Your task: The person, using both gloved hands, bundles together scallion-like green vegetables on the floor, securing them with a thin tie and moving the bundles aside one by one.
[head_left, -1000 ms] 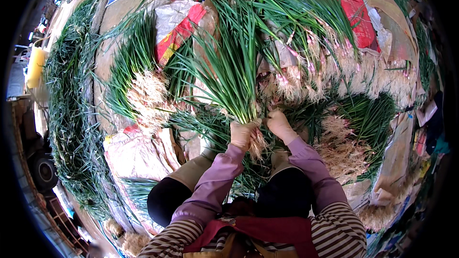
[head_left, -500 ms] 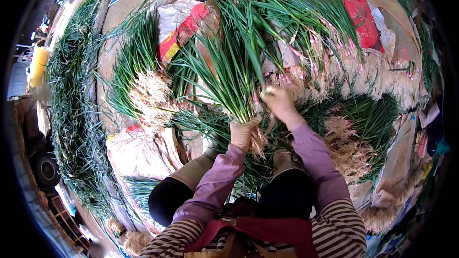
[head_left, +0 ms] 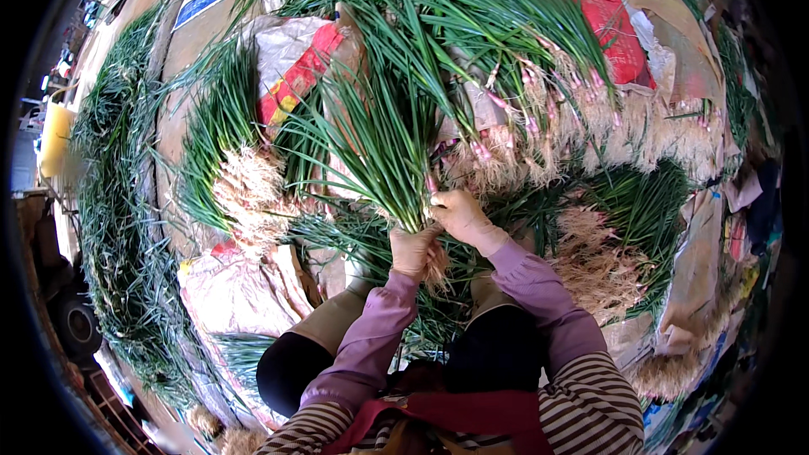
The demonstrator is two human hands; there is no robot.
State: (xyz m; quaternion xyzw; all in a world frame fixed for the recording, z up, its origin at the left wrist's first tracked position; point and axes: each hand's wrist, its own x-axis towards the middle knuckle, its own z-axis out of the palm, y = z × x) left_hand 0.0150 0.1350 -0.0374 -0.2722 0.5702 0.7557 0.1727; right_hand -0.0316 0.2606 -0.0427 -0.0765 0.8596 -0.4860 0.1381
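Observation:
A bunch of spring onions (head_left: 371,131) stands fanned out in front of me, its long green leaves pointing away and slightly left. My left hand (head_left: 411,251) is closed around its lower end, with pale stringy roots (head_left: 436,270) hanging out below the fist. Right beside it, my right hand (head_left: 463,217) pinches at the base of the bunch. A reddish stem (head_left: 431,181) rises just above those fingertips, apparently the one they grip. The two hands nearly touch, and the lower stems are hidden behind the fingers.
A broad heap of spring onions (head_left: 506,25) lies ahead, roots toward me. Smaller piles sit at left (head_left: 249,185) and right (head_left: 598,261). Sacks (head_left: 244,291) lie near my left knee, and a red sack (head_left: 615,38) at far right. Loose green leaves (head_left: 118,227) form a long band at left.
My right hand has come down and left onto the base of the bunch, where its fingers now pinch. My left hand keeps its grip. The whole view has shifted slightly.

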